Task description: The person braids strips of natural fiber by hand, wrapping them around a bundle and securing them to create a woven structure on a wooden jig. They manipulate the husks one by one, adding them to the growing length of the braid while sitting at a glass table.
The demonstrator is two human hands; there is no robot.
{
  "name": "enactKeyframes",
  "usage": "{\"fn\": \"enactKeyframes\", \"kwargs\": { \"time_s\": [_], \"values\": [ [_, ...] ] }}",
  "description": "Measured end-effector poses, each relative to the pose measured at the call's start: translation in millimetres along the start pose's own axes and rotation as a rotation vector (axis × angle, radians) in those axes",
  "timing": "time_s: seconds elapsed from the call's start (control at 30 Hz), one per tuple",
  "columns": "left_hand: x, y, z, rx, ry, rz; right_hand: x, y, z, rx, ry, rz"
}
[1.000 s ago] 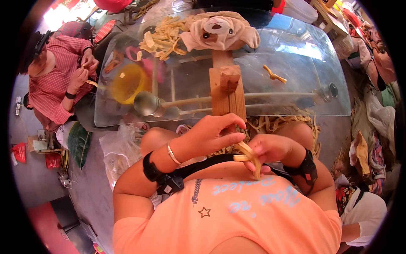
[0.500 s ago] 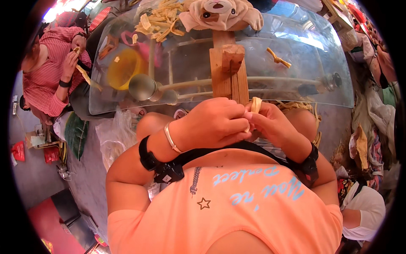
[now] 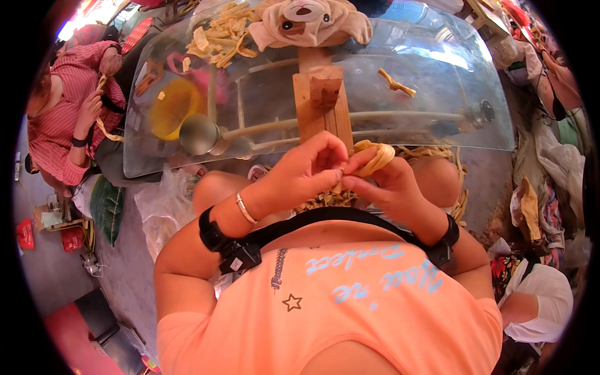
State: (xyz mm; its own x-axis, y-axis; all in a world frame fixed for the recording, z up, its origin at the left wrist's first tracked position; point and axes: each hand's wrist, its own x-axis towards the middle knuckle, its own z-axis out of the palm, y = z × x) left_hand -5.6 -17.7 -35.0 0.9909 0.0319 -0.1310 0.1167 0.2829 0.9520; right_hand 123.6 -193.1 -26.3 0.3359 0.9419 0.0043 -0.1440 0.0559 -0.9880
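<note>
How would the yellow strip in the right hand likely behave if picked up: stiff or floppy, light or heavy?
The yellow strip is probably pliable rather than stiff, since it bends into a loop at the right hand. It is likely light, as it looks thin and narrow.

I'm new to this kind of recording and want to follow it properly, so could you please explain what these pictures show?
Of course. There is no machine here: these are a person's own bare hands. Every picture comes from one wide fisheye camera worn on the head and looking down, so straight edges bend.

The right hand holds a looped, pale yellow strip. The left hand meets it with fingertips; whether they grip it is unclear.

On the glass tabletop are a pile of similar strips, a separate strip, a plush dog head and a wooden piece. Another person sits at left.
</note>
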Motion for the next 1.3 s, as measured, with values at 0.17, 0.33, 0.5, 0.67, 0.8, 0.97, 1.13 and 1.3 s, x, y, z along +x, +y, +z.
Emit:
{"fn": "enactKeyframes", "kwargs": {
  "time_s": [0.17,0.33,0.5,0.67,0.8,0.97,1.13,1.3],
  "values": [
    [1.6,5.4,4.2,-0.026,0.155,-0.15,5.4,3.5,5.8,-0.716,0.135,-0.34],
    [0.1,4.0,26.2,-0.11,0.25,0.076,2.8,15.4,4.2,-0.719,0.374,-0.223],
    [-1.8,8.9,29.6,0.142,0.107,0.009,0.4,15.6,3.8,-0.034,0.274,-0.182],
    [-13.3,18.6,21.2,0.44,0.039,0.125,11.7,1.5,-5.8,-0.623,0.109,-0.461],
    [-27.6,22.4,-7.8,0.611,-0.147,0.021,-0.2,2.1,-15.4,-0.35,0.254,-0.15],
    [-24.1,21.1,9.6,0.507,0.082,0.126,0.6,-0.4,-1.9,-0.192,0.191,0.037],
    [-13.7,19.4,14.8,0.658,0.131,0.205,2.4,-5.3,1.2,-0.088,0.186,0.079],
    [-10.7,26.2,22.0,0.677,0.107,0.336,5.0,-5.2,-3.2,-0.179,0.142,0.127]
  ]
}}
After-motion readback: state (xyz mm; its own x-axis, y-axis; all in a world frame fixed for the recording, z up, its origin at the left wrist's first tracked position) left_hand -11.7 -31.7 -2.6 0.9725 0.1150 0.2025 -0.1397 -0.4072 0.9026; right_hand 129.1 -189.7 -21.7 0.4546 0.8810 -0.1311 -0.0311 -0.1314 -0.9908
